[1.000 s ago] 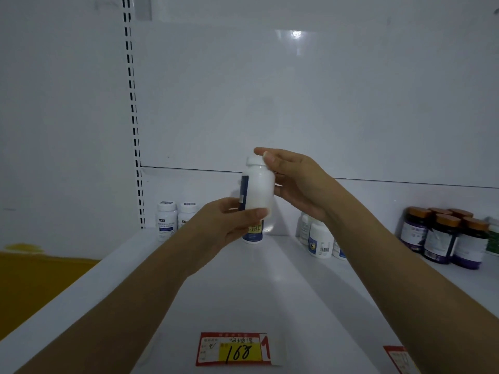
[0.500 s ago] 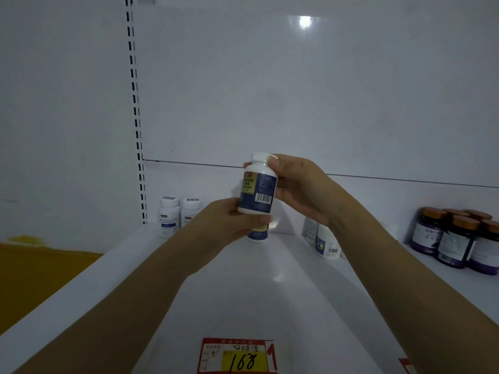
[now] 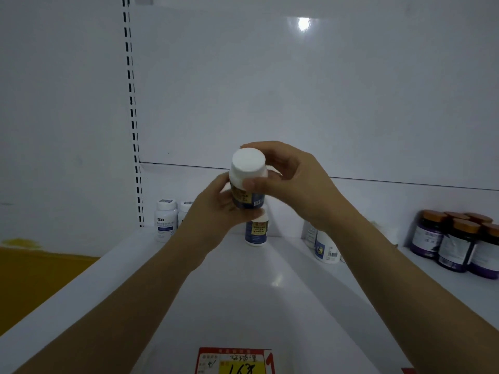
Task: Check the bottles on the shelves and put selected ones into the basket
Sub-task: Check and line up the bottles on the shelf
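Gripped at frame centre, a white-capped bottle is held tilted, the left hand curled round its base, the right hand pinching near its cap. A white shelf is spread below, backed by a white panel; a price tag is stuck at bottom centre.

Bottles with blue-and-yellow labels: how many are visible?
2: a held bottle, gripped by left hand and right hand; a standing bottle on the shelf behind. More may be hidden.
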